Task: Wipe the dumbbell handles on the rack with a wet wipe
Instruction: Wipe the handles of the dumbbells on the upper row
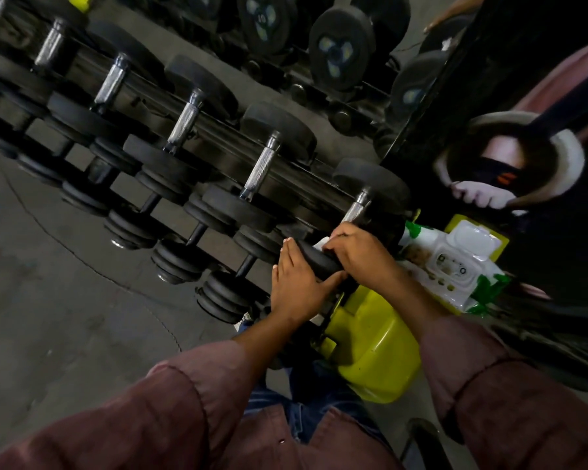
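A row of black dumbbells with knurled metal handles lies on the rack (143,86). The nearest dumbbell (370,184) is at the row's right end, its metal handle (355,208) partly showing. My right hand (357,252) curls over the lower part of that handle and its near head, pressing a white wet wipe (321,244) whose corner peeks out by the fingers. My left hand (294,283) rests flat, fingers straight, against the near black head (316,259) of the same dumbbell, thumb underneath.
A wet wipe pack (452,262) with a white flip lid lies just right of my hands. A yellow-green rack end cap (374,340) sits below them. A lower tier of dumbbells (170,256) runs along the grey floor. A mirror (510,130) stands at right.
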`<state>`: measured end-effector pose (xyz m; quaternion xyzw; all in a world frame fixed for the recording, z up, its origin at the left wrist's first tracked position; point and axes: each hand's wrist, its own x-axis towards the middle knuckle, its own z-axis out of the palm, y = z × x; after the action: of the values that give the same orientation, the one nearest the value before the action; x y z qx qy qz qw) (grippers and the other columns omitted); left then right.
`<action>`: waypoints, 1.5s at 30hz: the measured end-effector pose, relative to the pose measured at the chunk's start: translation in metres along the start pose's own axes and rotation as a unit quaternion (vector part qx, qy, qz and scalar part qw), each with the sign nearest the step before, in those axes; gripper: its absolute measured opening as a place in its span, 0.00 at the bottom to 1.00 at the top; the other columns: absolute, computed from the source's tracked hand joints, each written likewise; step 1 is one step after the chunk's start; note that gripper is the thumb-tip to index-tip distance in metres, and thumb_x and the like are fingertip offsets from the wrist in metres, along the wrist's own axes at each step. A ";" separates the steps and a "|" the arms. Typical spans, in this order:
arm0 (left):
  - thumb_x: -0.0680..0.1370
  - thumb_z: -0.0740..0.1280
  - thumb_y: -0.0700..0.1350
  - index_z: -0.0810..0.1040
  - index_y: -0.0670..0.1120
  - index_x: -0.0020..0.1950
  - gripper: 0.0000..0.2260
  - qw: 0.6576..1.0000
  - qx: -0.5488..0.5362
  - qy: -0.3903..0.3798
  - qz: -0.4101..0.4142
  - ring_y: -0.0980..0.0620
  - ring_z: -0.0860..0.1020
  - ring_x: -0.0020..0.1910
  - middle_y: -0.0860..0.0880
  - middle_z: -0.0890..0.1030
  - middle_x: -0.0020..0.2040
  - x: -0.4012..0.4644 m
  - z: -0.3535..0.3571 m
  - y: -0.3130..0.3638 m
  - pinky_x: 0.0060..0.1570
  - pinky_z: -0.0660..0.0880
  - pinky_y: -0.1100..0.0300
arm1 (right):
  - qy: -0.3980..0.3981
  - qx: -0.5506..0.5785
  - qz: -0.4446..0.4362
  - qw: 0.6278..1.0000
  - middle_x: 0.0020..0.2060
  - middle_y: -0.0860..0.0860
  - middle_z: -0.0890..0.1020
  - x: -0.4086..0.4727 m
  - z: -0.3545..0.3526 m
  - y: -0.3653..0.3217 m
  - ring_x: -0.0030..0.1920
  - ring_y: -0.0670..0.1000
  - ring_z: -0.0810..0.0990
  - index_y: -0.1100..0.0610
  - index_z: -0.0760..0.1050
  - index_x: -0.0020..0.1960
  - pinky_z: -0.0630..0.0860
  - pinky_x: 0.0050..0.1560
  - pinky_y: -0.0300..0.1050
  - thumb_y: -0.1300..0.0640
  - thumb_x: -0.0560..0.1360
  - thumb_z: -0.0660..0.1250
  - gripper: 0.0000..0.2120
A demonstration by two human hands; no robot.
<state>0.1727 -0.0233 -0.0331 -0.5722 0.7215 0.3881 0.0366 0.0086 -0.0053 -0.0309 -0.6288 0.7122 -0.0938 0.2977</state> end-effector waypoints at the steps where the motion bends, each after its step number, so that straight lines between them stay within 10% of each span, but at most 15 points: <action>1: 0.72 0.67 0.73 0.41 0.42 0.83 0.56 1.000 0.002 -0.002 0.000 0.48 0.46 0.83 0.45 0.45 0.84 0.001 -0.001 0.000 0.80 0.47 0.48 | 0.006 -0.009 -0.002 1.000 0.55 0.52 0.77 0.001 0.000 0.005 0.50 0.54 0.81 0.54 0.84 0.54 0.78 0.53 0.51 0.54 0.76 0.59 0.15; 8: 0.72 0.66 0.74 0.43 0.41 0.83 0.57 1.000 0.026 -0.011 0.005 0.47 0.48 0.82 0.44 0.47 0.84 0.004 -0.006 0.000 0.80 0.49 0.48 | 0.128 0.026 0.109 0.985 0.55 0.52 0.76 0.013 -0.012 0.011 0.52 0.55 0.77 0.54 0.80 0.57 0.74 0.50 0.46 0.53 0.80 0.59 0.13; 14: 0.71 0.66 0.74 0.43 0.41 0.83 0.56 0.999 0.040 -0.017 0.009 0.47 0.48 0.82 0.44 0.48 0.84 0.006 -0.005 -0.002 0.80 0.51 0.47 | -0.017 -0.042 0.002 0.999 0.57 0.50 0.75 0.003 -0.010 -0.002 0.54 0.55 0.79 0.50 0.82 0.55 0.77 0.53 0.49 0.54 0.79 0.64 0.10; 18: 0.71 0.66 0.74 0.44 0.41 0.83 0.57 0.999 0.041 -0.014 0.010 0.47 0.49 0.82 0.44 0.49 0.84 0.005 -0.008 -0.001 0.80 0.52 0.47 | 0.114 0.093 0.115 0.982 0.52 0.52 0.79 0.008 -0.015 0.003 0.51 0.56 0.78 0.45 0.74 0.48 0.75 0.51 0.51 0.50 0.79 0.66 0.02; 23: 0.70 0.65 0.76 0.44 0.40 0.83 0.58 0.998 0.054 -0.018 0.011 0.47 0.50 0.82 0.43 0.50 0.84 0.005 -0.011 -0.001 0.80 0.53 0.47 | 0.188 -0.116 0.079 0.972 0.64 0.53 0.72 0.012 -0.008 0.018 0.57 0.58 0.75 0.51 0.75 0.68 0.77 0.52 0.51 0.63 0.76 0.63 0.22; 29: 0.71 0.66 0.74 0.45 0.40 0.83 0.57 0.998 0.062 -0.012 0.017 0.46 0.51 0.82 0.42 0.50 0.84 0.006 -0.008 -0.001 0.80 0.54 0.47 | 0.065 -0.159 -0.001 0.985 0.68 0.52 0.70 0.002 0.002 0.012 0.67 0.56 0.69 0.54 0.74 0.67 0.80 0.51 0.54 0.58 0.73 0.64 0.22; 37: 0.69 0.63 0.77 0.45 0.39 0.83 0.59 0.997 0.073 -0.016 0.018 0.46 0.51 0.82 0.42 0.50 0.84 0.008 -0.009 -0.003 0.80 0.54 0.48 | 0.160 -0.206 0.108 0.959 0.71 0.57 0.68 0.011 -0.006 0.017 0.60 0.59 0.73 0.59 0.66 0.74 0.78 0.51 0.52 0.62 0.72 0.64 0.30; 45: 0.70 0.64 0.76 0.44 0.40 0.83 0.58 0.996 0.082 -0.019 0.011 0.47 0.50 0.82 0.43 0.49 0.84 0.007 -0.010 0.000 0.80 0.53 0.48 | 0.269 0.057 0.249 0.929 0.71 0.57 0.64 0.014 0.013 -0.018 0.65 0.57 0.73 0.60 0.62 0.77 0.70 0.64 0.43 0.65 0.77 0.62 0.28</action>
<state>0.1740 -0.0349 -0.0295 -0.5517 0.7561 0.3394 0.0930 0.0303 -0.0186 -0.0368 -0.3644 0.8926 -0.2230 0.1442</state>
